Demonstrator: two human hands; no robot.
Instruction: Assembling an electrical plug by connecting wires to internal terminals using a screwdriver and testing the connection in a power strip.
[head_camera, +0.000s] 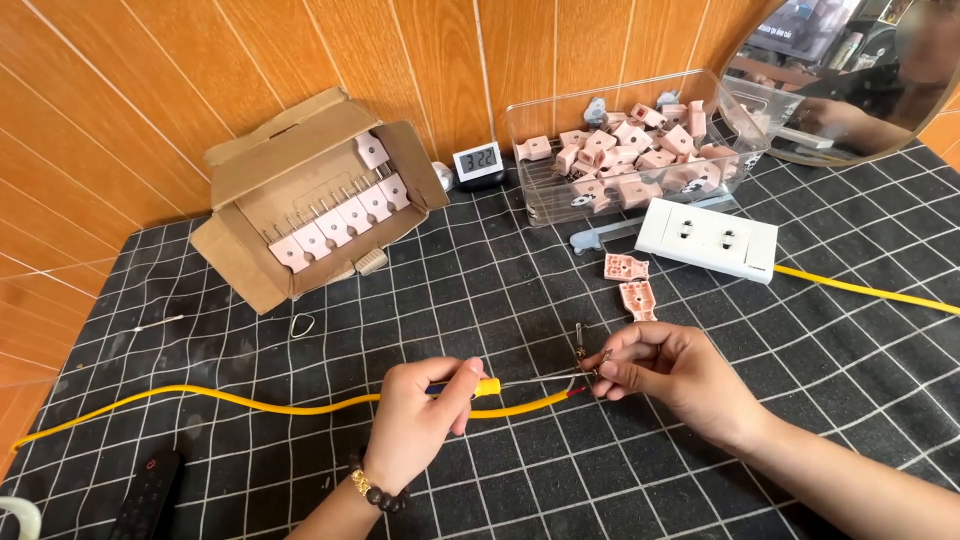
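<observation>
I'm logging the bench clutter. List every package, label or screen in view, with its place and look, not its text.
Cardboard box: back left against the wall, brown, flaps open, pink plug parts inside.
Digital clock: back centre, small white case, grey screen with dark digits.
Clear plastic bin: back right, rectangular, full of pink plug parts.

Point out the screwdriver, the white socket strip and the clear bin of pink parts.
screwdriver (486, 386), head view, yellow handle end past the left hand's fingers.
white socket strip (712, 238), head view, top face.
clear bin (527, 186), head view, front left wall.
</observation>
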